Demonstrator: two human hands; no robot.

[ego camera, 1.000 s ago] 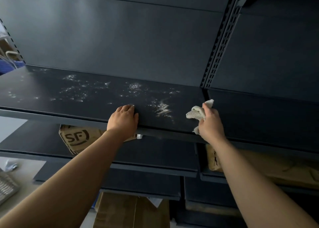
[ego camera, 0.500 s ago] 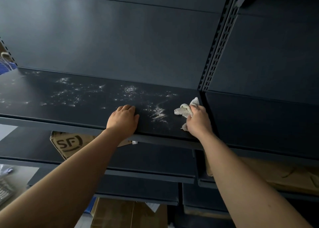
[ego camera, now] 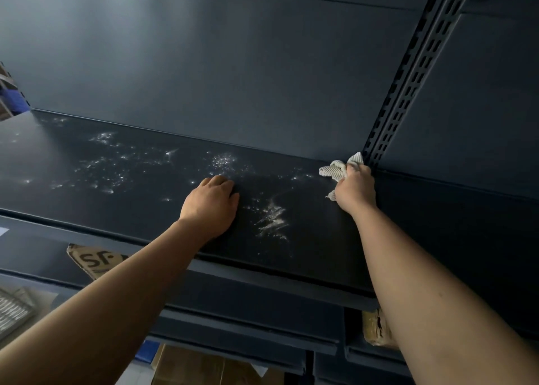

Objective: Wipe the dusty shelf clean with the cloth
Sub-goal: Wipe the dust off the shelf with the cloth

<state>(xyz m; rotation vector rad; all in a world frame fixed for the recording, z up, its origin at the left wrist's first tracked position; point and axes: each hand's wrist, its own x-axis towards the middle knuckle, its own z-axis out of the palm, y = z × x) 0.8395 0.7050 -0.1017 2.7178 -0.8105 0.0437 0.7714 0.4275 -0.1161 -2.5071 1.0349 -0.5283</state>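
Observation:
A dark blue metal shelf (ego camera: 145,206) runs across the view, speckled with white dust. The thickest dust patch (ego camera: 272,217) lies near the front edge, between my hands. My right hand (ego camera: 355,190) is shut on a crumpled striped cloth (ego camera: 335,170) and presses it on the shelf at the back right corner, beside the slotted upright. My left hand (ego camera: 211,205) rests palm down on the shelf, fingers curled, holding nothing.
A slotted upright post (ego camera: 408,78) divides this bay from the bay on the right. A cardboard box marked SF (ego camera: 93,260) sits on the shelf below. More cardboard (ego camera: 204,367) lies lower down, and a brown package (ego camera: 374,329) is at lower right.
My right hand has carried the cloth from near the front edge back to the rear right corner. My left hand has stayed flat in about the same place.

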